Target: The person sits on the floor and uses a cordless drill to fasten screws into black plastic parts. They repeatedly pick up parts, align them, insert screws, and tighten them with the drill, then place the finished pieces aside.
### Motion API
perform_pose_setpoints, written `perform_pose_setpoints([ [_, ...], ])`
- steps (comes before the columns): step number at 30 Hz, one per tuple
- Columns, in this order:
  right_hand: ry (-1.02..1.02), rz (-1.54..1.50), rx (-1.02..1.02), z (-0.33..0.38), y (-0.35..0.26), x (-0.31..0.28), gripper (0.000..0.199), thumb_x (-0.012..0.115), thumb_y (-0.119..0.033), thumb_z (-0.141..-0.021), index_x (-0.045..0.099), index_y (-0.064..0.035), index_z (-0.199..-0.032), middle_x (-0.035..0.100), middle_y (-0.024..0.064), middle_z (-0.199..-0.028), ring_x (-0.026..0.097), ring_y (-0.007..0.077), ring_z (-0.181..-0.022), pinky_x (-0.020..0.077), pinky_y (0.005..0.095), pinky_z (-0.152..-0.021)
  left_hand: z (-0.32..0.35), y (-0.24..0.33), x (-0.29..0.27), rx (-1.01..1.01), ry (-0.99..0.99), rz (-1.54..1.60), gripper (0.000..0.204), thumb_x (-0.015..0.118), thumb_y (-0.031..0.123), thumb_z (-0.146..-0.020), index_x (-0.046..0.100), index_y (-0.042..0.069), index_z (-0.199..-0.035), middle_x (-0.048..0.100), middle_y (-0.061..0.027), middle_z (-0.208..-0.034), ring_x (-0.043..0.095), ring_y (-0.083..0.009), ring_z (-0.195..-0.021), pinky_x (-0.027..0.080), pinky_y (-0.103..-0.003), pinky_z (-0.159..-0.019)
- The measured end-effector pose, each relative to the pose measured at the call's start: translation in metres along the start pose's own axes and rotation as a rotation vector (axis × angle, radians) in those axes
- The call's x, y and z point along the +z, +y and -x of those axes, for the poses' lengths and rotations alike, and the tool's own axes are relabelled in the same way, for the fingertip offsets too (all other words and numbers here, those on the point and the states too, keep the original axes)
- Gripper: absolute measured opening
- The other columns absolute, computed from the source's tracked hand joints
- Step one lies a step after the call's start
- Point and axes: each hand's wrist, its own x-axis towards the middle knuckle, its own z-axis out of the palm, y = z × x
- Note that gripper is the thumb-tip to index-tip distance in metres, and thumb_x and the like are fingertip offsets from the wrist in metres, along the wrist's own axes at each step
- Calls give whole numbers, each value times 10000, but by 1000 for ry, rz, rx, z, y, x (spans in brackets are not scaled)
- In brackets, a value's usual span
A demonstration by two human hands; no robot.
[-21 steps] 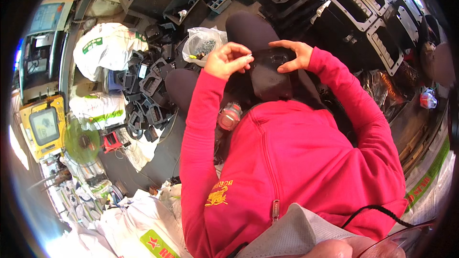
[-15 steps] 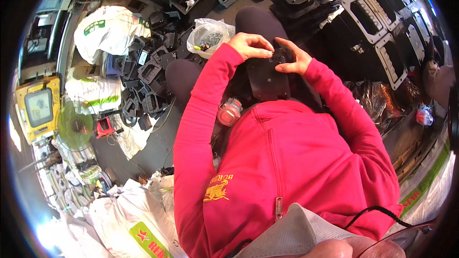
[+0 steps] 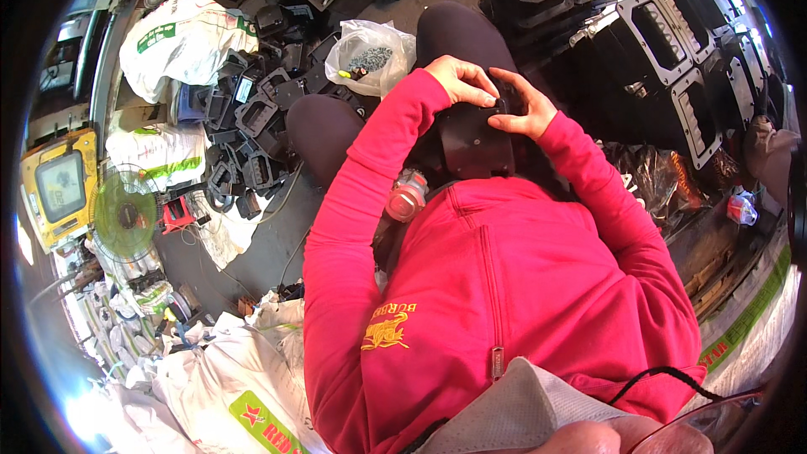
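At upper centre of the frame, the left hand is bringing bunched fingertips to the black casing (gripping anything, I cannot tell), the right hand is holding thumb and forefinger apart, and the handwork is appearing unfinished

wearer: pinkish-red jacket | long plain sleeves, same red | front zip, metal pull | yellow chest embroidery, figure plus lettering | dark trousers | pale grey mask, black cord | left hand, right hand bare
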Motion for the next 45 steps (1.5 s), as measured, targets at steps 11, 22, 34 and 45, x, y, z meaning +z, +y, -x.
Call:
perform_pose_setpoints([
  [11, 79, 50, -43, 13, -11, 8, 775, 792, -293, -715, 417, -93, -1363, 501, 137, -1321, 464, 248, -1248, 370, 351, -1035, 1, 10, 6, 47, 54, -255, 213, 767, 192, -758, 692, 50, -899, 684, -37, -842, 615, -120, -818, 479, -284, -778],
  [22, 62, -119, -143, 20, -7, 9, 431, 756, -228, -789, 544, -77, -1132, 553, 116, -1221, 492, 236, -1204, 357, 323, -1009, 47, 3, 13, 215, 179, 24, 283, 709, 164, -834, 624, 27, -1066, 658, -49, -995, 611, -134, -955, 475, -272, -847],
  [34, 36, 70, -310, 15, -10, 14, 328, 721, -122, -811, 559, -63, -1090, 504, 138, -1260, 445, 237, -1235, 328, 348, -1024, 199, -98, 112, -439, 770, -736, 722, 758, 246, -679, 468, 172, -1337, 532, -107, -1214, 626, -380, -896, 516, -437, -816],
  [45, 82, 116, -307, 15, -19, 22, 310, 741, -142, -780, 595, -35, -1033, 571, 135, -1141, 495, 263, -1200, 365, 349, -999, 236, -4, 90, 233, 803, -256, 677, 798, 117, -687, 515, 30, -1296, 613, -113, -1198, 609, -208, -1060, 467, -341, -947],
])
